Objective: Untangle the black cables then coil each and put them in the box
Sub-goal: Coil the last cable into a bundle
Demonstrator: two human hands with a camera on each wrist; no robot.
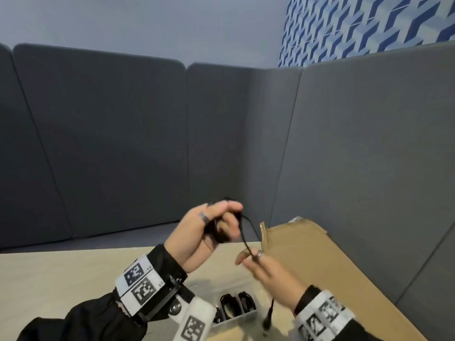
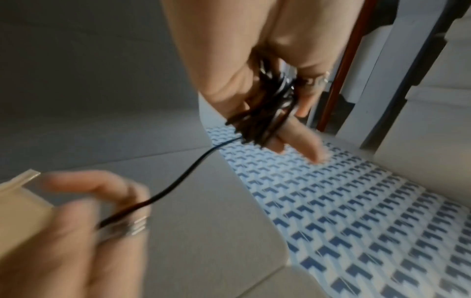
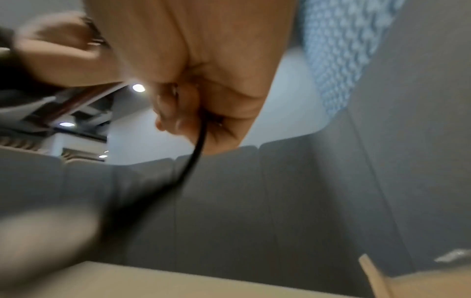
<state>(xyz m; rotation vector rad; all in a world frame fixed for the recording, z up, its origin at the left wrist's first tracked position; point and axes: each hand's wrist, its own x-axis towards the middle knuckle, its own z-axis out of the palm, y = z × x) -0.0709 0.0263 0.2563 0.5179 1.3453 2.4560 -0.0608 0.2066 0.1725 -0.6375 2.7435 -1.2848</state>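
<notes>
My left hand [image 1: 227, 219] is raised above the table and grips a coil of black cable [image 1: 220, 236] wound round its fingers [image 2: 298, 137]; the same coil [image 2: 265, 115] shows in the left wrist view. A loose strand [image 2: 183, 175] runs from the coil to my right hand [image 1: 249, 258], which pinches it; the right wrist view has that hand [image 3: 193, 121] closed round the strand [image 3: 195, 159]. The strand's plug end [image 1: 268, 319] dangles below the right hand. A small clear box [image 1: 237, 319] on the table below my hands holds coiled black cables [image 1: 227, 306].
A large cardboard sheet [image 1: 320, 267] lies at the right, reaching the grey padded bench back [image 1: 369, 156]. The light wooden table [image 1: 61, 279] stretches to the left. Grey cushions wrap the far side.
</notes>
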